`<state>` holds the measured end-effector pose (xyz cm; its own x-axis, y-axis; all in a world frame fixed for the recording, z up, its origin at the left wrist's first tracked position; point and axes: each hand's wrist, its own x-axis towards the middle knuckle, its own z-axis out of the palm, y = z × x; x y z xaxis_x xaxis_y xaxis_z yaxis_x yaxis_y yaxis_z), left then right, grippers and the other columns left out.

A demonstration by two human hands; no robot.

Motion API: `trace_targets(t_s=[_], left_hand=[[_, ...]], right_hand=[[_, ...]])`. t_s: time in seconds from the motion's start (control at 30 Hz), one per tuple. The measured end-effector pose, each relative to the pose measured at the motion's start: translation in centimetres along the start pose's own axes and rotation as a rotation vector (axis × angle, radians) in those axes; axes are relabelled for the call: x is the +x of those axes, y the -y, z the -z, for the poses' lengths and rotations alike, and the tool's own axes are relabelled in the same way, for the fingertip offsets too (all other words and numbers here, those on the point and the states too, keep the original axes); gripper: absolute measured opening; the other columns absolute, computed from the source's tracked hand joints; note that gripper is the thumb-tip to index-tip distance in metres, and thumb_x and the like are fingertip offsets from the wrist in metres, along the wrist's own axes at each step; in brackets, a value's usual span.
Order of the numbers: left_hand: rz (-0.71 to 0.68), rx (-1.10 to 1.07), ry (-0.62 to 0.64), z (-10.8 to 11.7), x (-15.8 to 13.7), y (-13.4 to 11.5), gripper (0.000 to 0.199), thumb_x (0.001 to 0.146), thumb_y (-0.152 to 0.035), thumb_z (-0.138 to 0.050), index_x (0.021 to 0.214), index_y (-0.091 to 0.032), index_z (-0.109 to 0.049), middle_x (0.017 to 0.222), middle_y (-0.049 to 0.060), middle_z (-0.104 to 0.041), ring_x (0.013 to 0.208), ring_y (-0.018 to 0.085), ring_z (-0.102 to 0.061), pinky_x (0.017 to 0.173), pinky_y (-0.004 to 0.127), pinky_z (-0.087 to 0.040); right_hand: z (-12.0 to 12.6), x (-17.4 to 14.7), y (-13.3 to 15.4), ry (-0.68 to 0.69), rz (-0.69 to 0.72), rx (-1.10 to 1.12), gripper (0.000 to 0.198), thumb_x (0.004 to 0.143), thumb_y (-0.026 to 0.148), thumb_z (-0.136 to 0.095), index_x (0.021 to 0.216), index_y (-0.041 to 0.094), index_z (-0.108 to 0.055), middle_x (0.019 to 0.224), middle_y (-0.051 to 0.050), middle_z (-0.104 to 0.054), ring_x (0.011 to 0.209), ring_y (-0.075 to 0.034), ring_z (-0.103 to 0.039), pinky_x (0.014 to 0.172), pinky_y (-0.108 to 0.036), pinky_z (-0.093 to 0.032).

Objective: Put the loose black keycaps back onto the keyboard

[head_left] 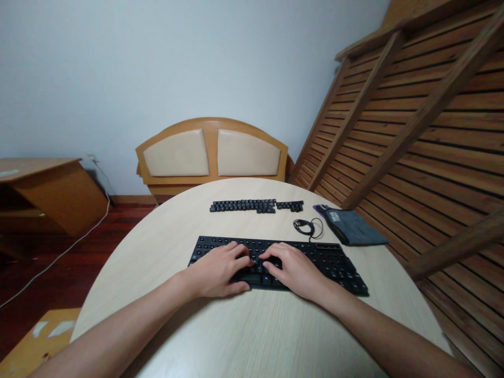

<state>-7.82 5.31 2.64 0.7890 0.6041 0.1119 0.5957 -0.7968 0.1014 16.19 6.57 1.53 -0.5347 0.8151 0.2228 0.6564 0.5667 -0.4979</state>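
Note:
A black keyboard (331, 265) lies across the round table, many of its key positions showing without caps. My left hand (222, 268) rests over its left-middle part, fingers bent and thumb apart near the front edge, the fingertips touching the keys. Over the middle is my right hand (293, 268), its thumb and index finger curled close together at the keys beside my left fingertips. Whatever may lie between those two fingertips is too small to make out. Beyond the keyboard, loose black keycaps (242, 206) stand in tight rows, with a smaller group of keycaps (289, 206) to their right.
A coiled black cable (305, 227) lies behind the keyboard. To its right is a dark grey cloth-like pouch or mat (360, 227) with a purple edge. Wooden slats (433, 147) lean along the right side, and a headboard (212, 152) stands behind the table (165, 336).

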Motion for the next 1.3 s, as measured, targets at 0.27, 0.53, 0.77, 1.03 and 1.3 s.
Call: trace_targets(t_s=[0.27,0.53,0.77,1.03,1.3], left_hand=[[0.018,-0.008,0.011,0.3,0.1,-0.2,0.05,0.091,-0.044,-0.063,0.131,-0.017,-0.053,0.122,0.012,-0.058,0.106,0.03,-0.056,0.093,0.046,-0.051],[-0.006,-0.008,0.018,0.3,0.1,-0.2,0.059,0.093,-0.046,-0.058,0.147,-0.027,-0.044,0.122,0.011,-0.056,0.106,0.03,-0.055,0.093,0.047,-0.052],[-0.011,-0.012,0.01,0.2,0.0,-0.1,0.055,0.094,-0.048,-0.056,0.145,-0.027,-0.049,0.123,0.012,-0.055,0.108,0.03,-0.055,0.093,0.047,-0.052],[-0.037,-0.025,-0.043,0.0,0.0,0.2,0.057,0.091,-0.051,-0.061,0.144,-0.029,-0.051,0.148,0.013,-0.044,0.132,0.036,-0.044,0.11,0.056,-0.038],[0.017,-0.102,0.017,-1.4,-0.4,1.2,0.074,0.086,-0.06,-0.066,0.151,-0.036,-0.039,0.162,0.011,-0.028,0.147,0.046,-0.024,0.112,0.069,-0.026]], right_hand=[[0.2,0.0,-0.2,0.011,0.03,-0.047,0.007,0.089,0.02,-0.067,0.092,0.022,-0.073,0.095,-0.003,-0.074,0.093,-0.021,-0.066,0.083,-0.033,-0.048],[0.4,0.3,-0.9,0.0,-0.008,0.024,0.011,0.093,0.023,-0.061,0.093,0.023,-0.072,0.095,-0.003,-0.075,0.091,-0.021,-0.067,0.083,-0.034,-0.048],[0.0,0.4,-1.6,-0.058,0.059,0.07,0.008,0.091,0.021,-0.065,0.091,0.023,-0.072,0.099,-0.004,-0.073,0.099,-0.022,-0.064,0.09,-0.037,-0.047],[-0.2,0.5,-1.7,-0.063,0.043,0.096,0.008,0.091,0.023,-0.065,0.088,0.022,-0.073,0.101,-0.005,-0.073,0.098,-0.021,-0.064,0.091,-0.037,-0.048],[-0.2,0.6,-1.7,-0.057,0.015,0.107,0.008,0.09,0.023,-0.067,0.085,0.022,-0.074,0.102,-0.005,-0.073,0.099,-0.021,-0.065,0.091,-0.037,-0.048]])
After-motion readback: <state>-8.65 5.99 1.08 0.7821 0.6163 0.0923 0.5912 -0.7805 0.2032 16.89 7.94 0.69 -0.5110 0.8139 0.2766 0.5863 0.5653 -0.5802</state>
